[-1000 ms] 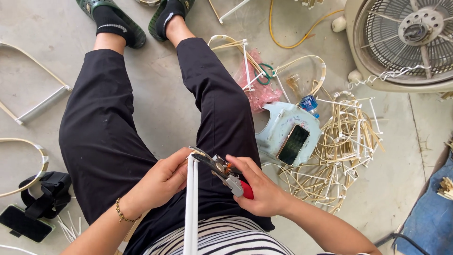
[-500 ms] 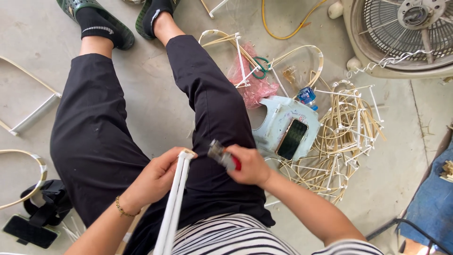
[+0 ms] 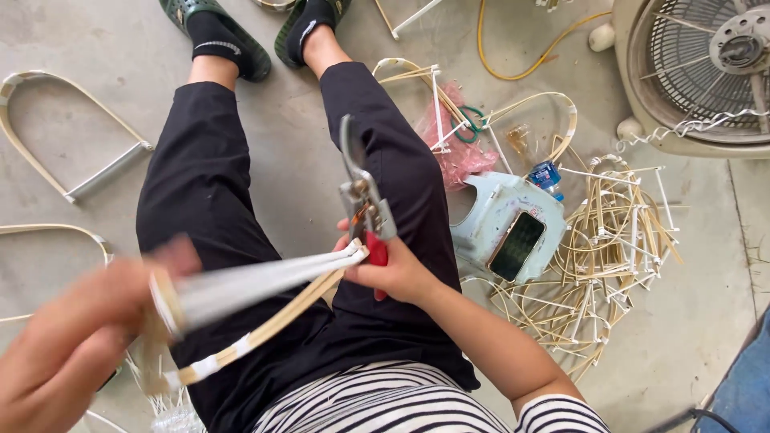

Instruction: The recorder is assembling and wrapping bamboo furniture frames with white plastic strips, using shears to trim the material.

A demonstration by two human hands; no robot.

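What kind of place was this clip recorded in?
Probably an informal craft workspace on a bare concrete floor: a pile of bent cane frames lies beside the seated person, a floor fan stands nearby, and the right hand holds pruning shears.

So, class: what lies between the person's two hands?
In the head view, a white-wrapped cane frame spans from the blurred left hand to the right hand, which holds pruning shears.

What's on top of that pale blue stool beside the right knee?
A dark phone lies flat on the pale blue stool. A small blue-capped bottle stands at its far edge; what the phone covers cannot be seen.
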